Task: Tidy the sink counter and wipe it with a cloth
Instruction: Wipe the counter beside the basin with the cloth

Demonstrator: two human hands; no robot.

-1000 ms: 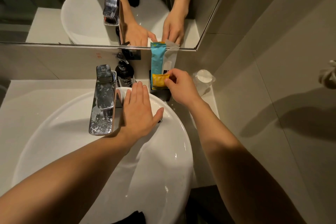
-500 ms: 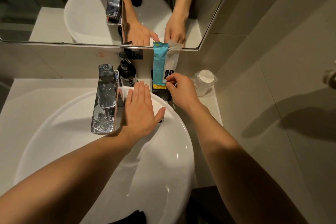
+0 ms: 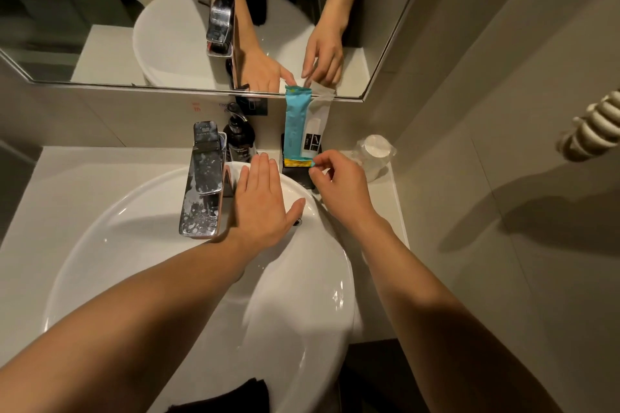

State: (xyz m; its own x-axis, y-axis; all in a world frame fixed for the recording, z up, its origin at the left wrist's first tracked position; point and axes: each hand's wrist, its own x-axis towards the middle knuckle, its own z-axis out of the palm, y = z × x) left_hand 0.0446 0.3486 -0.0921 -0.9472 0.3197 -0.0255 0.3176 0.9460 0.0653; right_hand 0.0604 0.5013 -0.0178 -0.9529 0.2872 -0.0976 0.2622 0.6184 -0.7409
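A teal packet point(image 3: 295, 121) with a yellow bottom end stands in a black holder point(image 3: 297, 176) against the back wall, next to a white packet point(image 3: 317, 124). My right hand point(image 3: 342, 188) is beside the holder, and its thumb and forefinger pinch the teal packet's lower right corner. My left hand point(image 3: 263, 208) lies flat with straight fingers on the back rim of the white basin point(image 3: 100, 228), just right of the faucet point(image 3: 204, 184). A dark cloth point(image 3: 231, 399) shows at the bottom edge, in front of the basin.
A dark pump bottle point(image 3: 240, 141) stands behind the faucet. A plastic-wrapped cup point(image 3: 374, 154) sits in the back right corner of the pale counter point(image 3: 84, 171). A mirror point(image 3: 100, 27) hangs above, and a white ribbed fixture point(image 3: 593, 131) sticks out from the right wall.
The teal packet, held raised a second ago, has gone down into the black holder. My right hand dropped to its lower corner. My left hand stayed on the rim.
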